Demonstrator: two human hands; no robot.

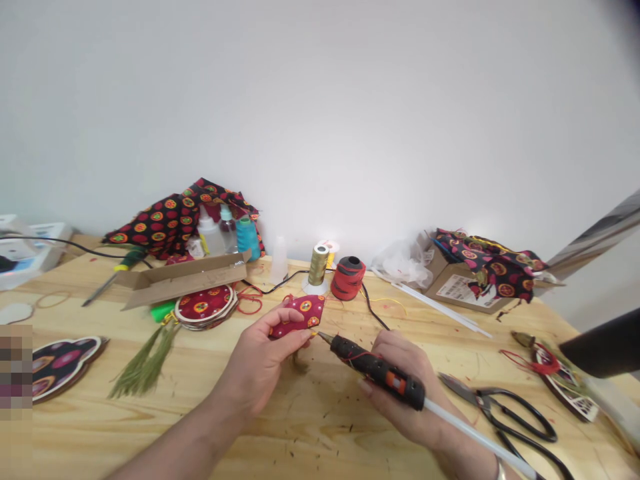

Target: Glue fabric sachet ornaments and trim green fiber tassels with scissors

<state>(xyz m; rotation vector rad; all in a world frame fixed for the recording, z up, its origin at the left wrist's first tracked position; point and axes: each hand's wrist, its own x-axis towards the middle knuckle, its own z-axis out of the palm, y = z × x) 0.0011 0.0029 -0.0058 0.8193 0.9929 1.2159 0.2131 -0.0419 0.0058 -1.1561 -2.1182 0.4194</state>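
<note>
In the middle of the view, my left hand [265, 360] pinches a small dark-red patterned fabric piece [306, 307] between thumb and fingers. Olive threads hang just below it, partly hidden by the hand. My right hand [405, 380] is wrapped round a black hot glue gun [370, 367], with a white glue stick [475, 430] running out of its back end. The gun's metal tip points left and meets or nearly meets the fabric's lower right corner, close to my left thumb. Whether they touch I cannot tell.
Black-handled scissors [500, 407] lie at the right. A red thread spool [347, 279] and an olive thread spool [319, 265] stand behind the hands. An open cardboard tray [185, 281] rests over round fabric pieces with a tassel [150, 357]. A cardboard box [463, 287] holds patterned cloth.
</note>
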